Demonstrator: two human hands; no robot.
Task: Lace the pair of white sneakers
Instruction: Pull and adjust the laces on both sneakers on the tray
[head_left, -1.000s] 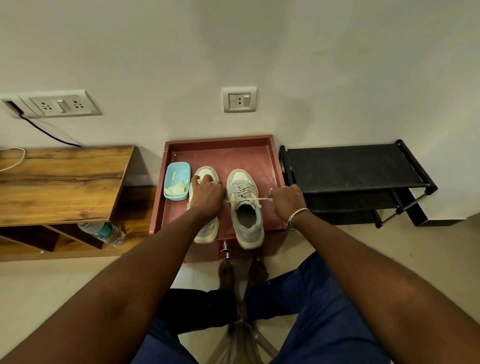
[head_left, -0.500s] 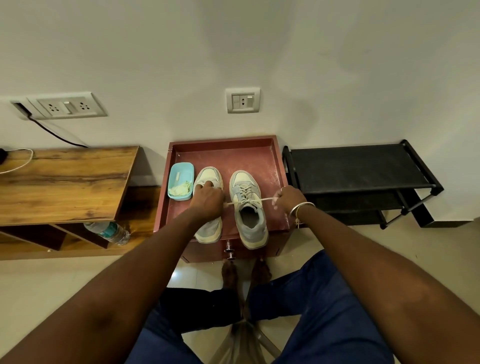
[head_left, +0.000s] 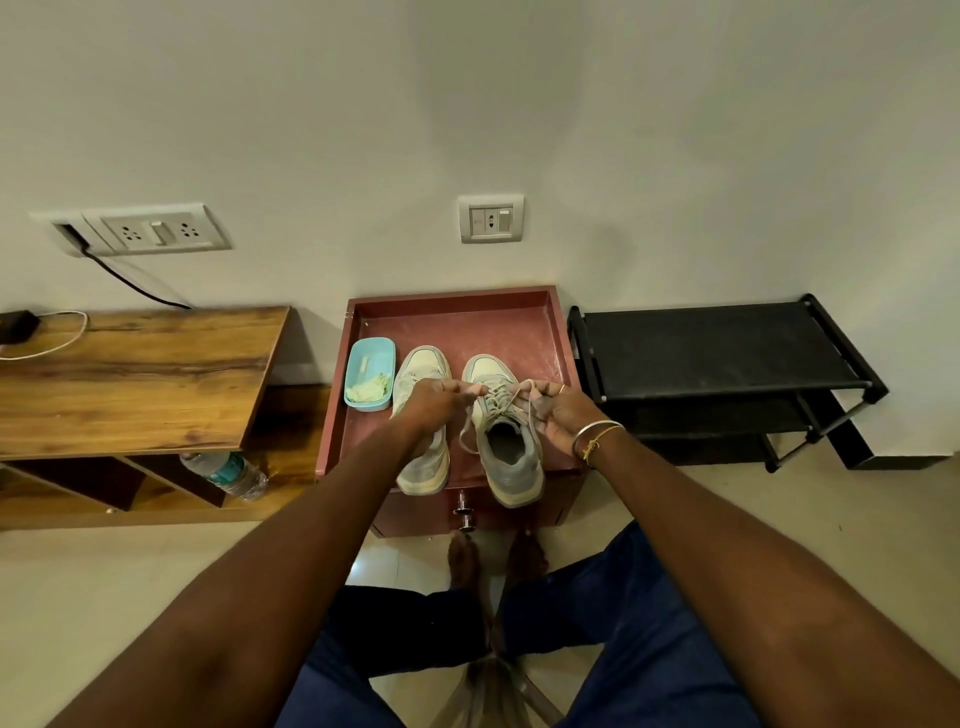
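Note:
Two white sneakers stand side by side, toes to the wall, on a red-brown low table. The right sneaker has a white lace threaded through its eyelets. My left hand pinches one lace end above the tongue, and a slack loop of that lace hangs down the shoe's left side. My right hand pinches the other lace end just right of the eyelets. The left sneaker is partly hidden under my left hand and forearm; its lacing cannot be made out.
A light blue tray with pale scraps lies left of the sneakers. A wooden desk stands to the left, a water bottle on its lower shelf. A black shoe rack is on the right. My bare feet rest below the table.
Both hands have come together over the right sneaker's eyelets. The lace, earlier pulled taut sideways between them, now hangs slack with a loop on the left.

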